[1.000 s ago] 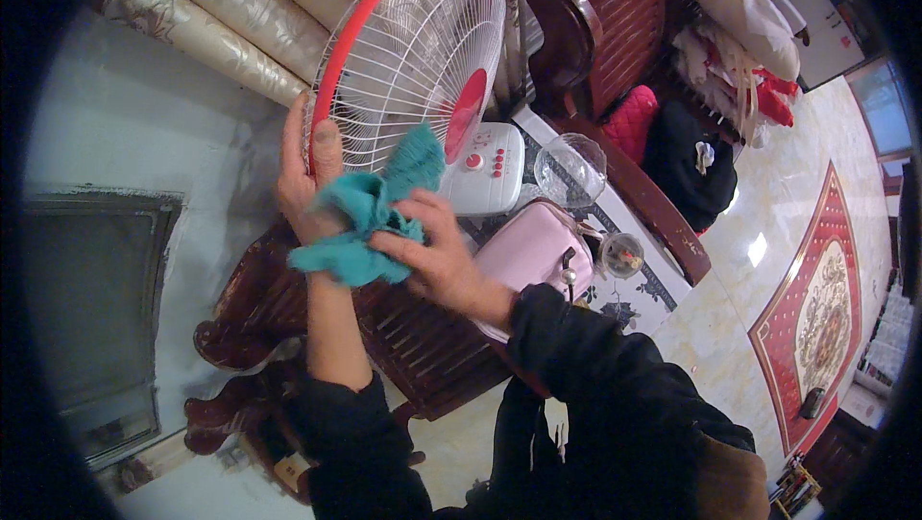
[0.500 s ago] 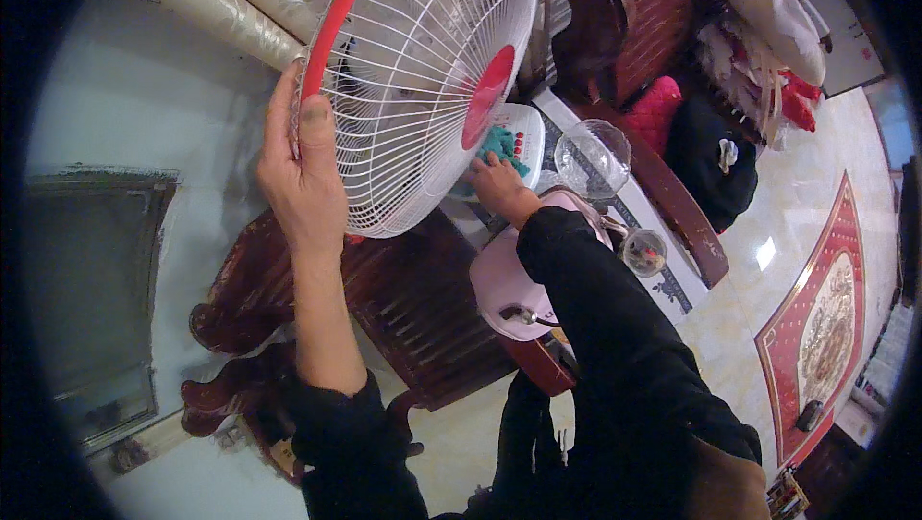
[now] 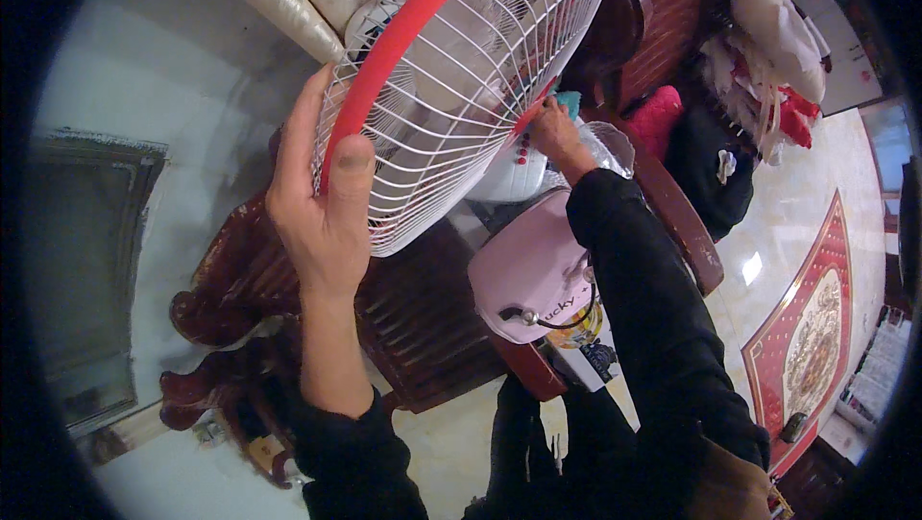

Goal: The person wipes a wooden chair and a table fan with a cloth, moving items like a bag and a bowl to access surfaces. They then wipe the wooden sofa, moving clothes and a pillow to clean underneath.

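White, round wire-caged fan (image 3: 471, 102) with a red rim, gripped at its edge by the left hand

The left hand (image 3: 322, 222) has its fingers narrowed around the fan's edge: the thumb lies across the red band (image 3: 387, 59) in front, the others wrap behind. The fingers of the right hand (image 3: 562, 136) are curled and hold a bunched teal cloth (image 3: 569, 101) that pokes out past them, close beside the red hub at the middle of the cage; how much cloth lies inside the grip is hidden. The cage is tilted, its lower edge hanging over a dark brown, slatted wooden seat (image 3: 423, 328).

Under the cage's right side sits the fan's rounded white base (image 3: 509, 174) with red buttons. A clear, ridged bowl (image 3: 611, 147) is just beyond the right wrist, and a pale pink, soft-sided bag (image 3: 523, 270) lies near the base, leaving the right forearm a narrow lane before the dark wooden rail (image 3: 687, 222). Between the left forearm and the pale wall (image 3: 216, 136) there is wider room. Past the rail, glossy pale floor tiles (image 3: 711, 304) spread rightward.
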Tool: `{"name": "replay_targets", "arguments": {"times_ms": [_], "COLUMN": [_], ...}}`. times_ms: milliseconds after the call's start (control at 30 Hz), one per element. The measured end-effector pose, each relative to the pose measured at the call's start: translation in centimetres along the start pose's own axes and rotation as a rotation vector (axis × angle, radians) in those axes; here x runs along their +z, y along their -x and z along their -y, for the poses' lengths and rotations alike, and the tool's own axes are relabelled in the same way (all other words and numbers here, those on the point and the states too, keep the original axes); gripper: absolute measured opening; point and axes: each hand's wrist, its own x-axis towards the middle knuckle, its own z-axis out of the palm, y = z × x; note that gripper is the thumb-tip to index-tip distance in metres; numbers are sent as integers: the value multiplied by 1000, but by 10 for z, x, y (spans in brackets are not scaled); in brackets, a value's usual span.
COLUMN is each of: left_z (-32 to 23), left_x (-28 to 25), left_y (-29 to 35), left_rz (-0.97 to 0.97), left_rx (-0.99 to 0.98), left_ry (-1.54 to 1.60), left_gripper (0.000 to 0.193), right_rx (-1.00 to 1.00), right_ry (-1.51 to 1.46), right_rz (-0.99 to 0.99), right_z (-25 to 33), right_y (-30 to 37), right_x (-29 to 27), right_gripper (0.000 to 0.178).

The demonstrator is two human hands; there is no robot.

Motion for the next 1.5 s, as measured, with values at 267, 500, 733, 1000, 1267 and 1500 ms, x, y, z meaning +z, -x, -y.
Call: {"name": "replay_targets", "arguments": {"times_ms": [267, 500, 733, 1000, 1267, 1500], "left_z": [-15, -15, -21, -25, -18, -13], "left_x": [11, 14, 20, 14, 10, 13], "left_y": [7, 9, 9, 12, 9, 8], "left_rz": [39, -17, -16, -1, 10, -4], "left_rx": [80, 58, 73, 79, 80, 32], "left_ry": [63, 80, 3, -6, 17, 1], "left_gripper": [64, 60, 59, 58, 57, 58], "right_rx": [-298, -26, 9, -486, -601, -122], "right_ry": [-37, -312, -42, 36, 107, 177], "right_rz": [-58, 48, 341, -82, -28, -14], "right_z": [6, -4, 20, 103, 53, 4], "right_y": [-7, 13, 42, 30, 47, 40], "right_x": [99, 61, 90, 116, 115, 46], "right_gripper": [32, 30, 33, 26, 22, 19]}}
